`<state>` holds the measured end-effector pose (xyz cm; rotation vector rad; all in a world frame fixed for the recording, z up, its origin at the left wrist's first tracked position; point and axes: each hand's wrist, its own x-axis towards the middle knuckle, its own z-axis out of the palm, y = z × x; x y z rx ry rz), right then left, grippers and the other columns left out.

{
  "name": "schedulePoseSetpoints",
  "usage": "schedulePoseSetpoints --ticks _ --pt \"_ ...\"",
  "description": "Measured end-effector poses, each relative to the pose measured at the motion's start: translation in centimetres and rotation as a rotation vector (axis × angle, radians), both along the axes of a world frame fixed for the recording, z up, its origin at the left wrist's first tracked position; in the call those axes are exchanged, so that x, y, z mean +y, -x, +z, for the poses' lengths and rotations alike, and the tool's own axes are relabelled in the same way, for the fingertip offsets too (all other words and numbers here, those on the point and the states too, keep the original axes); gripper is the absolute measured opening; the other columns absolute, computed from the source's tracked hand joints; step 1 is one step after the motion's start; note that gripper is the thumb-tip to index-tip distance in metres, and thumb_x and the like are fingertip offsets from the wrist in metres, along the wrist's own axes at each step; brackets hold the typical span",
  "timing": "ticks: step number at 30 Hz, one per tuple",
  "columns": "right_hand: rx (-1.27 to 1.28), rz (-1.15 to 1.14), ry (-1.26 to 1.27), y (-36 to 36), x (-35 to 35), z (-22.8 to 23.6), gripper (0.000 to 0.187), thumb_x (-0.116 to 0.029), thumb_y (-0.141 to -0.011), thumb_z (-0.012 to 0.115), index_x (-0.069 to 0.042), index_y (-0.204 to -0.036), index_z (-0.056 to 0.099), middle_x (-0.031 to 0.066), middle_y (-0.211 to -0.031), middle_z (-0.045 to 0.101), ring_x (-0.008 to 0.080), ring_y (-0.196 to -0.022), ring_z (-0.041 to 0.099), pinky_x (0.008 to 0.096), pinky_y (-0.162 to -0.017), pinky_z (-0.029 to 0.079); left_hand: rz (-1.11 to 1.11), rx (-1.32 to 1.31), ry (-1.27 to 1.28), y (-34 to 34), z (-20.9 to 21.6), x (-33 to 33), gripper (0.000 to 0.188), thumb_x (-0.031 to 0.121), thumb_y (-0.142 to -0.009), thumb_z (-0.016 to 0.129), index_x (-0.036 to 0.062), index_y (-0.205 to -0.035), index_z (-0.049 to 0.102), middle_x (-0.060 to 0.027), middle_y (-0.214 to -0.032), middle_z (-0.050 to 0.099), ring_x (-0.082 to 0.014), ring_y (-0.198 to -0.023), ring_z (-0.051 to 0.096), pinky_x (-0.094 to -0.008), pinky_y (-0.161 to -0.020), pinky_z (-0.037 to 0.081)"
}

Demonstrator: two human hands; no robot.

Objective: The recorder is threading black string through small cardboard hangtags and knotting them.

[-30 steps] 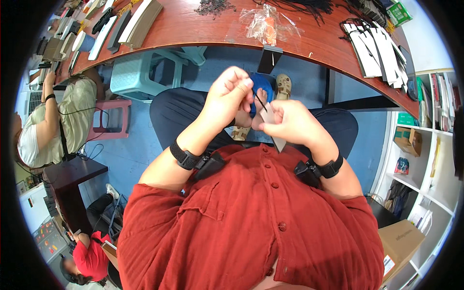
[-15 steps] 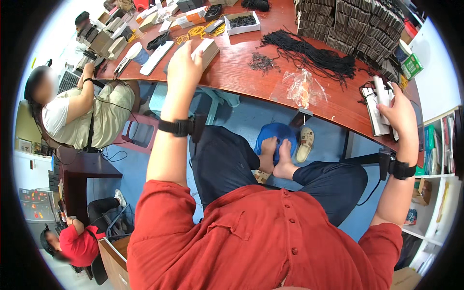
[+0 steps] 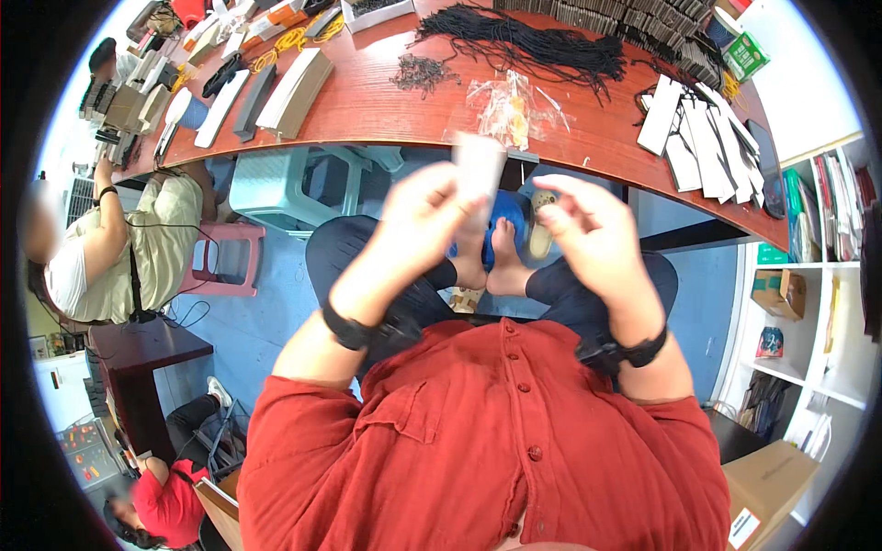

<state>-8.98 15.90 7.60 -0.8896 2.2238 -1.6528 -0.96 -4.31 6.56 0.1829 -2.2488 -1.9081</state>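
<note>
Above my lap, my left hand (image 3: 424, 219) pinches a pale, flat strip (image 3: 480, 173) that looks like card, blurred by motion. To its right, my right hand (image 3: 593, 231) is raised with thumb and fingers apart and nothing visible in it. Beyond both hands, a clear plastic bag (image 3: 505, 108) lies near the table's front edge. A stack of pale card strips (image 3: 296, 95) stands on the table to the left, beside a grey block (image 3: 256, 103). Several white strips with black cords (image 3: 703, 138) are spread at the right end.
The red-brown table (image 3: 367, 110) carries a bundle of black cords (image 3: 524, 41), a small pile of dark bits (image 3: 423, 73) and stacked dark pieces (image 3: 657, 28). Pale green stools (image 3: 285, 188) are under it. A co-worker (image 3: 87, 239) sits at left; white shelves (image 3: 799, 321) stand right.
Both hands have drawn in from the table to above my lap. My left hand left the stack and now holds a pale strip. My right hand has let go of the white strips at right.
</note>
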Motion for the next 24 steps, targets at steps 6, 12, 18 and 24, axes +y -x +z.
schedulePoseSetpoints --ticks 6,12,18,24 --pt "-0.118 -0.147 0.063 0.0 -2.5 -3.7 0.014 -0.009 -0.078 0.063 0.001 -0.088 0.062 0.0018 -0.070 0.056 0.0049 -0.057 0.048 0.0202 -0.050 0.039 -0.136 -0.159 0.170 1.2 -5.0 3.2 0.017 0.013 -0.089 0.050 0.0009 -0.096 0.058 -0.0025 -0.083 0.058 -0.0083 -0.077 0.051 -0.0234 -0.070 0.043" --pt "-0.037 -0.128 -0.031 0.7 -2.5 -4.0 0.012 -0.011 -0.078 0.061 0.000 -0.083 0.062 0.0069 -0.070 0.058 0.0108 -0.059 0.053 0.0238 -0.054 0.042 -0.041 -0.045 0.044 2.0 -6.0 4.0 0.020 0.017 -0.089 0.047 -0.0014 -0.089 0.054 -0.0147 -0.076 0.054 -0.0245 -0.068 0.054 -0.0313 -0.063 0.044" --pt "0.158 -0.210 -0.213 2.8 -2.6 -1.1 0.016 -0.018 -0.079 0.058 -0.002 -0.077 0.061 0.0114 -0.066 0.058 0.0225 -0.060 0.056 0.0309 -0.057 0.044 0.031 -0.157 0.158 2.8 -5.2 3.3 0.021 0.018 -0.089 0.050 -0.0010 -0.087 0.058 -0.0101 -0.074 0.057 -0.0123 -0.068 0.052 -0.0272 -0.063 0.043" --pt "0.675 -0.225 -0.434 11.1 -5.3 1.5 0.018 -0.019 -0.078 0.056 -0.005 -0.089 0.060 0.0132 -0.088 0.056 0.0297 -0.079 0.057 0.0390 -0.069 0.046 0.036 -0.046 0.409 2.9 -4.2 3.4 0.021 0.019 -0.087 0.052 -0.0011 -0.086 0.058 -0.0158 -0.071 0.054 -0.0213 -0.067 0.054 -0.0311 -0.064 0.044"
